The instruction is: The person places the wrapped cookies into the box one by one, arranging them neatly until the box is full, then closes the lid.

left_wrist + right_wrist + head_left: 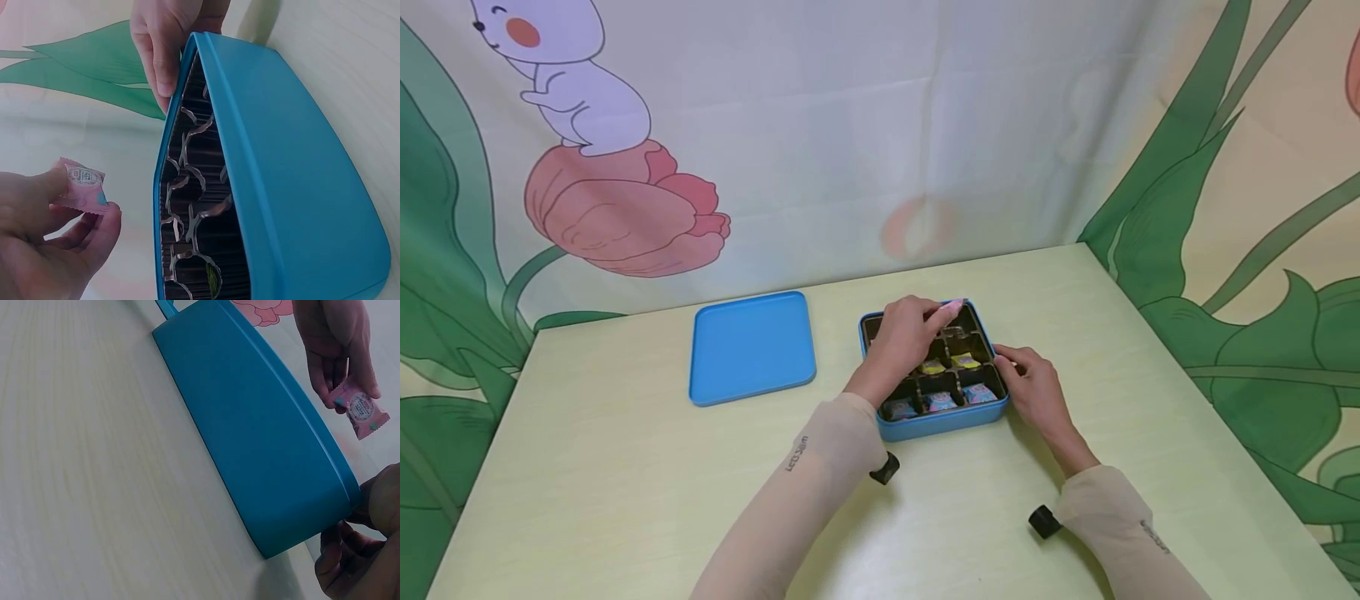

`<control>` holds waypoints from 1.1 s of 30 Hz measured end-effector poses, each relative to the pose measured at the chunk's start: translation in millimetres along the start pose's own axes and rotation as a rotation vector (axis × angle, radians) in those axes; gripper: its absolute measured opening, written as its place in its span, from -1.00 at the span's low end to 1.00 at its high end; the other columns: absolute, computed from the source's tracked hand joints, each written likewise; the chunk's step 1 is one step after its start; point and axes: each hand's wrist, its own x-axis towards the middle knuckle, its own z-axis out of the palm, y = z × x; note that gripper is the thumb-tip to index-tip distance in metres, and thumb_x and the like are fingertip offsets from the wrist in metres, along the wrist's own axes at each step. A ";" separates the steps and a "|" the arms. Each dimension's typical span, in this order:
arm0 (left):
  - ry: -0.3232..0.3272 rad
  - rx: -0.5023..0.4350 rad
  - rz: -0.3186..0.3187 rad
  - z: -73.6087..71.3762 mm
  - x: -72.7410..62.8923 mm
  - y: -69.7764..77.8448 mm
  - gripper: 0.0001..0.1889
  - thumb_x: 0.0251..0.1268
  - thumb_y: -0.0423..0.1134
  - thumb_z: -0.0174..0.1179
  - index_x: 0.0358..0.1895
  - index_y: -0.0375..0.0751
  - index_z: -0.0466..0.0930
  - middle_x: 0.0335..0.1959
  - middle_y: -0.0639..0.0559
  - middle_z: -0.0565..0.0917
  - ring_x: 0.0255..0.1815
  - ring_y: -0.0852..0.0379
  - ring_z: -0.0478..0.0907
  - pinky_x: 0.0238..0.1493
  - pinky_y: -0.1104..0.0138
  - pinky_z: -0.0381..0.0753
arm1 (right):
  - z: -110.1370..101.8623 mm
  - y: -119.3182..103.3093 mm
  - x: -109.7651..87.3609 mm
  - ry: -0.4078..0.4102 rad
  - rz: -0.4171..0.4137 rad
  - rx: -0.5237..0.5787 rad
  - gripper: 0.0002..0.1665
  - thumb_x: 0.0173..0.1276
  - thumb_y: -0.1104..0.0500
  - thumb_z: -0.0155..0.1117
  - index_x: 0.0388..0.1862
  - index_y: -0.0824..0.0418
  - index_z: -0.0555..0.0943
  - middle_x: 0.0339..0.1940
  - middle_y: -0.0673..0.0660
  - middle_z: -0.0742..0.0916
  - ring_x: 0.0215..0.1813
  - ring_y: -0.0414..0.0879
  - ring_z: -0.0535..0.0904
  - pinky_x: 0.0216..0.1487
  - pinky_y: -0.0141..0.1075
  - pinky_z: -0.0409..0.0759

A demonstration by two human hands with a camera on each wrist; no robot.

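My left hand (pixel 898 346) pinches a small pink wrapped candy (pixel 84 187) between thumb and fingers, above the back part of a blue box (pixel 942 427). A dark divided tray with several compartments fills the box. Blue-and-pink wrapped candies (pixel 979 393) lie in the front row, and yellow-wrapped ones (pixel 966 361) show in the middle row. The left hand hides some back and left compartments. On the box's right side, my right hand (pixel 1037 393) grips the wall, its thumb at the rim and its fingers outside, as the right wrist view shows.
A blue square lid (pixel 752 348) lies flat on the pale table (pixel 625 483), left of the box. Behind the table hangs a printed cloth (pixel 820 167). Black wrist cameras (pixel 1043 522) stick out from both sleeves.
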 end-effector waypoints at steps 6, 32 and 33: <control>-0.025 -0.012 -0.044 1.6 1.6 5.1 -0.43 0.60 0.14 0.05 -0.63 -0.10 0.36 -0.72 0.06 0.23 -0.65 0.07 0.22 -0.47 0.25 0.27 | 0.6 0.6 -0.1 0.005 -0.002 0.002 -0.68 0.53 0.28 0.26 0.16 0.42 0.69 -0.11 0.34 0.74 -0.22 0.00 0.58 -0.19 -0.35 0.51; 0.066 -0.070 -0.127 14.6 16.1 9.8 -0.64 0.59 -0.09 0.14 0.24 -0.20 0.67 0.00 -0.06 0.75 -0.14 0.08 0.64 -0.11 0.24 0.66 | 0.4 1.8 0.6 -0.001 -0.006 0.004 -0.67 0.56 0.25 0.24 0.17 0.40 0.69 -0.08 0.33 0.74 -0.18 0.05 0.63 -0.16 -0.31 0.55; 0.069 -0.088 -0.139 15.6 17.3 9.0 -0.64 0.59 -0.11 0.14 0.24 -0.21 0.66 0.00 -0.08 0.75 -0.12 0.06 0.66 -0.10 0.24 0.67 | 0.4 1.8 0.5 -0.001 -0.005 0.005 -0.67 0.56 0.25 0.25 0.17 0.40 0.70 -0.08 0.33 0.74 -0.18 0.05 0.63 -0.16 -0.32 0.55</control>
